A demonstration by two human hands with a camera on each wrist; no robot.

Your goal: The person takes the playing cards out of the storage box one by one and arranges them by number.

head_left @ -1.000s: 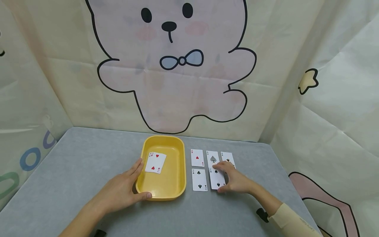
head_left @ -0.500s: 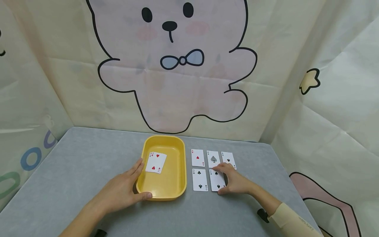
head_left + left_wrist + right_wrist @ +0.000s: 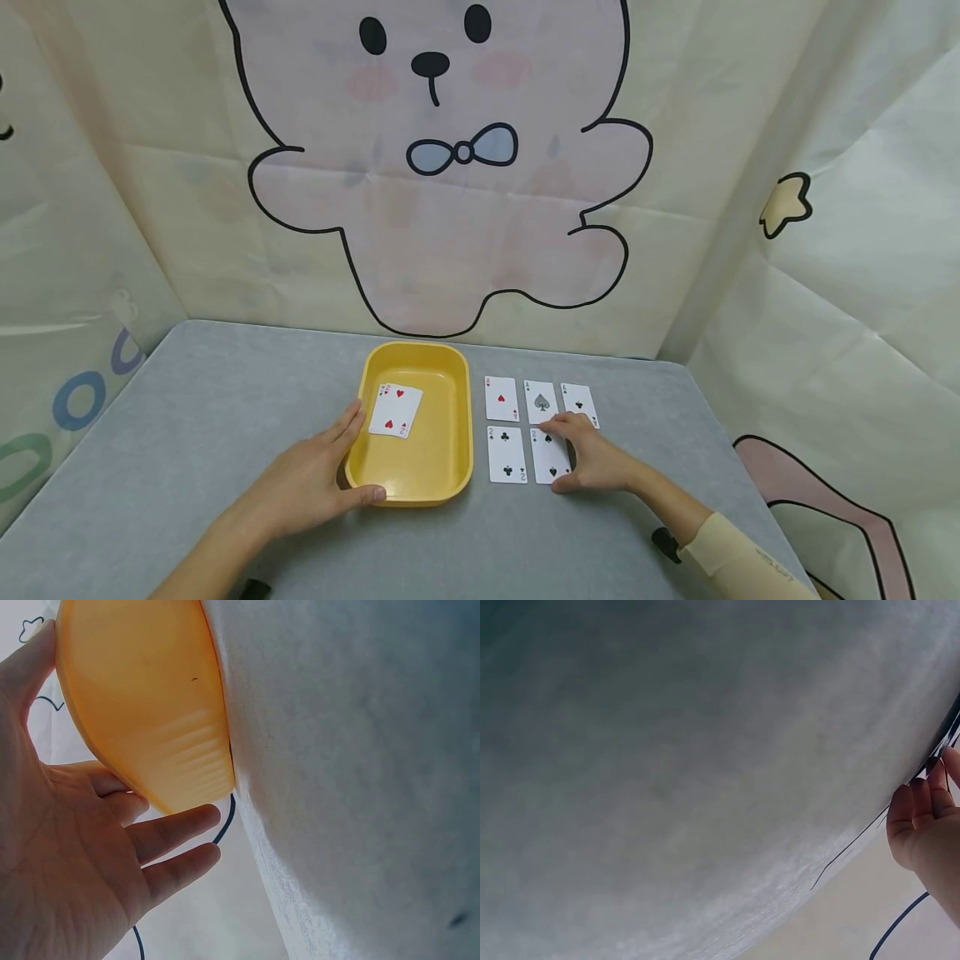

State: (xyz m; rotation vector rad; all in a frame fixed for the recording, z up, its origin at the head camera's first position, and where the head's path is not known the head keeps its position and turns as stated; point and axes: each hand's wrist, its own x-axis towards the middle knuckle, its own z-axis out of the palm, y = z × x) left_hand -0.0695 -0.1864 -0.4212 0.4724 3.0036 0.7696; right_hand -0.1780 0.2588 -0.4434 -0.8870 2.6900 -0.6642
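Observation:
My left hand (image 3: 318,475) holds the near left corner of a yellow tray (image 3: 442,492), fingers along its side and thumb over the front rim. In the left wrist view, two straight fingers extend below the tray's rim. Inside the tray lies a two of hearts (image 3: 396,411), another card's corner showing under it. My right hand (image 3: 596,458) spans the two of spades (image 3: 550,454), with fingertips at the top edge and thumb at the bottom; its right side is hidden. The two of clubs (image 3: 507,455) lies to its left.
Above the twos lie the ace of hearts (image 3: 501,398), ace of spades (image 3: 540,400) and ace of clubs (image 3: 577,398), face up. Grey cloth (image 3: 247,375) covers the table. A curtain (image 3: 450,250) with a cartoon bear hangs behind it.
The two of spades has come down slightly from overlapping the ace of spades and lies below it, level with the two of clubs. Both hands stay nearly where they were.

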